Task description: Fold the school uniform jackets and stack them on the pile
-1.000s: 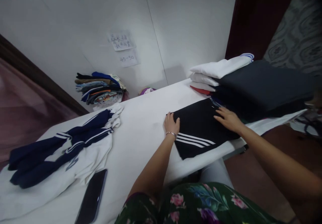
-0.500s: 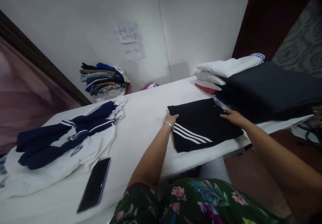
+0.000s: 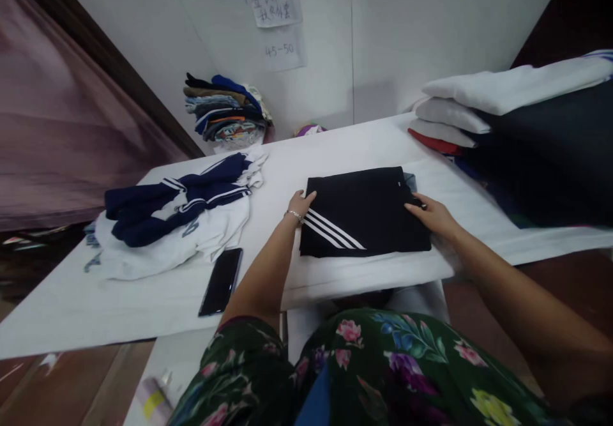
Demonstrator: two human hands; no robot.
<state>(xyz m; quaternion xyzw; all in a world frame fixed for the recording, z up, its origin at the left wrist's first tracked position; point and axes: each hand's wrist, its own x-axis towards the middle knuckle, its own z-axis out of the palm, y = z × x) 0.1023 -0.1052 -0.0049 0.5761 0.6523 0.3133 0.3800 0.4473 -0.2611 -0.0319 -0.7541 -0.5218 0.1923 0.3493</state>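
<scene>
A folded black garment (image 3: pixel 361 212) with three white diagonal stripes lies near the front edge of the white table. My left hand (image 3: pixel 301 205) is closed on its left edge, thumb on top. At the right edge my right hand (image 3: pixel 433 215) pinches the cloth between thumb and fingers. The undersides of both grips are hidden. A bit of blue-grey cloth (image 3: pixel 410 182) shows at the garment's upper right corner.
Navy clothing with white stripes (image 3: pixel 215 183) lies loosely over white clothing (image 3: pixel 143 257) at left, near a phone (image 3: pixel 221 282). Folded clothes are stacked against the wall (image 3: pixel 227 110). Another folded stack (image 3: pixel 454 116) stands at right, beside the white table (image 3: pixel 335 145).
Both hands have shifted the black garment left, away from the right-hand stack, and its edges now lie straighter. The camera view has also moved.
</scene>
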